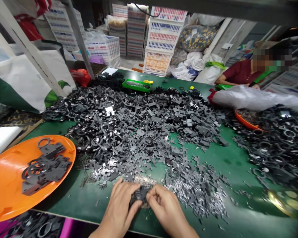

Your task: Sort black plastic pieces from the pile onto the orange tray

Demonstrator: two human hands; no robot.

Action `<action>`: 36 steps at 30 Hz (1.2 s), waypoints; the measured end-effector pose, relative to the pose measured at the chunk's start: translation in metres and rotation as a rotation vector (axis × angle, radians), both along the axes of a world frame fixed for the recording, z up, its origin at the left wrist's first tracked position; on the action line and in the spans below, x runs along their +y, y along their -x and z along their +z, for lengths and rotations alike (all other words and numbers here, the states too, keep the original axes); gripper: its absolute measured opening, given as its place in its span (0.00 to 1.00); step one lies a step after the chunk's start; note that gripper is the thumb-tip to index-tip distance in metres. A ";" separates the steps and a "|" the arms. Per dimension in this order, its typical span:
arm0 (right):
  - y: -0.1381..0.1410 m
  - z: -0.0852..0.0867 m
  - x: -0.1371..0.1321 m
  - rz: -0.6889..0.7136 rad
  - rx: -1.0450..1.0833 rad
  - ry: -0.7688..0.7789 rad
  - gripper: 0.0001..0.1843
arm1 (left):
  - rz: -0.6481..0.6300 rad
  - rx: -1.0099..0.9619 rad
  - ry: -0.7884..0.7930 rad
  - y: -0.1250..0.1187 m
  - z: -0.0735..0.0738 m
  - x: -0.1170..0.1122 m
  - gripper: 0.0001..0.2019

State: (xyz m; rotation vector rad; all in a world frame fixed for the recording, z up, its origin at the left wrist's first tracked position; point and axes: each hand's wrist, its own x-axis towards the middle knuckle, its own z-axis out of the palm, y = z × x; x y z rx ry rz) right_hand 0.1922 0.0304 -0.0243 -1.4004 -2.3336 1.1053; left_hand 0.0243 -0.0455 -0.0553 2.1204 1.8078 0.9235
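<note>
Bare green table (pixel 232 162) opens rightward; black parts heap (pixel 139 125) blocks ahead, orange tray (pixel 5 178) left.

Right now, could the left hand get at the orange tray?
Probably yes. The orange tray lies to the left of the left hand, with only green table between. But its fingers, with the right hand, hold a small black part.

The left hand (pixel 119 206) and the right hand (pixel 164 206) pinch a small black plastic part (pixel 139 194) between their fingertips. Just beyond the fingers, a heap of dark plastic pieces (pixel 144 125) spreads over the green table (pixel 228 162). Well left of the fingers lies an orange tray (pixel 7 178) bearing a few such pieces.
</note>
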 end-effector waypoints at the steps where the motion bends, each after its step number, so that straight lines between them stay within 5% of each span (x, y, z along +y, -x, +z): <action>1: 0.000 0.000 0.000 0.009 -0.009 0.005 0.12 | -0.019 0.023 0.006 0.000 0.001 0.000 0.16; 6: -0.005 -0.004 0.003 -0.002 -0.045 -0.027 0.05 | -0.068 0.128 0.023 0.002 0.007 0.003 0.14; 12: -0.010 -0.008 0.024 0.059 0.124 0.204 0.03 | -0.011 0.055 0.009 -0.004 0.009 0.007 0.13; 17: -0.012 -0.004 0.022 0.175 0.039 0.022 0.05 | 0.013 0.036 0.000 -0.007 0.006 0.007 0.12; 22: -0.012 0.000 0.026 0.188 0.038 0.026 0.06 | -0.066 0.058 -0.011 0.008 0.011 -0.002 0.16; 27: -0.007 0.010 0.038 0.181 0.024 -0.043 0.09 | 0.275 -0.143 -0.057 0.047 0.022 0.001 0.10; 31: 0.024 0.025 0.045 0.241 0.065 -0.105 0.09 | 0.471 -0.084 -0.139 0.071 0.043 0.030 0.09; 36: 0.104 0.040 0.084 0.132 0.335 -0.278 0.13 | 0.368 -0.153 -0.233 0.059 0.071 0.063 0.09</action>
